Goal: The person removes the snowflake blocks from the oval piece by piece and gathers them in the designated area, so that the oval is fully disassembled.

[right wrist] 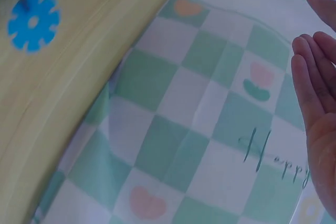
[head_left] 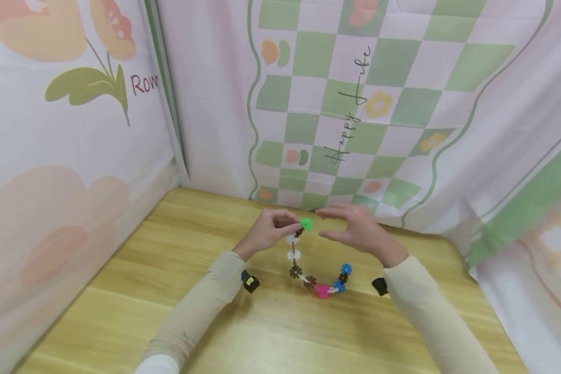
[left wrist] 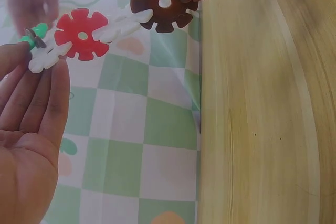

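Note:
A chain of interlocking notched plastic discs (head_left: 295,271) hangs in a curve from my left hand (head_left: 267,231). Its thumb and fingers pinch the upper end, at a dark disc beside a bright green disc (head_left: 306,224). Below come white, red and brown discs, then a pink disc (head_left: 323,292) and blue discs (head_left: 346,269) at the other end. The left wrist view shows the red disc (left wrist: 82,35) and a brown disc (left wrist: 164,2) slotted to white ones. To the right of the green disc, my right hand (head_left: 355,231) is held apart from it, thumb and fingers spread, holding nothing.
Under the hands is a wood-grain table (head_left: 271,337). A checked curtain (head_left: 346,119) hangs along its back edge, and a flowered curtain (head_left: 65,156) on the left. Black wrist devices (head_left: 250,282) show at both sleeves.

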A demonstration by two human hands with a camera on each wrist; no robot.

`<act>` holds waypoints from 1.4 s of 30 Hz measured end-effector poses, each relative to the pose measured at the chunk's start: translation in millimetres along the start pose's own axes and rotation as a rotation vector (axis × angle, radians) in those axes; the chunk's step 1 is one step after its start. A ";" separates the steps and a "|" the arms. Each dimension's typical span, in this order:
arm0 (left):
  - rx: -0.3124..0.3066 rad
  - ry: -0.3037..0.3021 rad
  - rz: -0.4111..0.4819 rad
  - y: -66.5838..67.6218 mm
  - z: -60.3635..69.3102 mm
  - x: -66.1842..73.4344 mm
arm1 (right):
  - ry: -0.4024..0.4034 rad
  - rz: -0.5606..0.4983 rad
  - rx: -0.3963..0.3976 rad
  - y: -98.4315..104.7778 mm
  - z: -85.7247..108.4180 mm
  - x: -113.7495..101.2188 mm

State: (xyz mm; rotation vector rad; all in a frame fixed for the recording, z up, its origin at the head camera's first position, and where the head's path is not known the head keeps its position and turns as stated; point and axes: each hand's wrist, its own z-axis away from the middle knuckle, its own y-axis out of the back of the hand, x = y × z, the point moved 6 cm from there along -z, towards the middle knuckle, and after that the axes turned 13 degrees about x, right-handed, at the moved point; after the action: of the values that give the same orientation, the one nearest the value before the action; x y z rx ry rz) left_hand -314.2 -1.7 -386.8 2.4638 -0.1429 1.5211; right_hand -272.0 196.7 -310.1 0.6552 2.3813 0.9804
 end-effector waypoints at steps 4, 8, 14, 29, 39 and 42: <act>-0.010 0.004 0.010 -0.3 -0.5 -0.4 | 0.103 -0.034 0.047 -11.6 -7.6 -12.1; -0.016 0.004 0.014 -0.8 -1.3 -1.1 | 0.185 -0.054 0.086 -20.9 -10.0 -19.1; -0.020 0.011 0.020 -1.0 -2.0 -1.7 | 0.250 -0.014 0.105 -30.2 -8.4 -22.1; -0.101 0.045 0.065 -11.4 4.2 -10.5 | 0.360 0.074 0.162 -30.6 -6.6 -22.5; -0.072 0.041 0.070 -9.5 6.0 -7.6 | 0.371 0.082 0.211 -22.4 -10.5 -25.8; -0.059 0.040 0.072 -4.5 5.0 -3.8 | 0.365 0.061 0.235 -19.7 -12.0 -27.3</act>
State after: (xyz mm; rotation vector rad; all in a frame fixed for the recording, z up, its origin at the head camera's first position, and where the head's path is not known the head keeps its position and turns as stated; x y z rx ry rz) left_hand -310.6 1.2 -393.0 2.4057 -0.2678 1.5701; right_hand -262.8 162.2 -310.4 0.6841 2.8451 0.9164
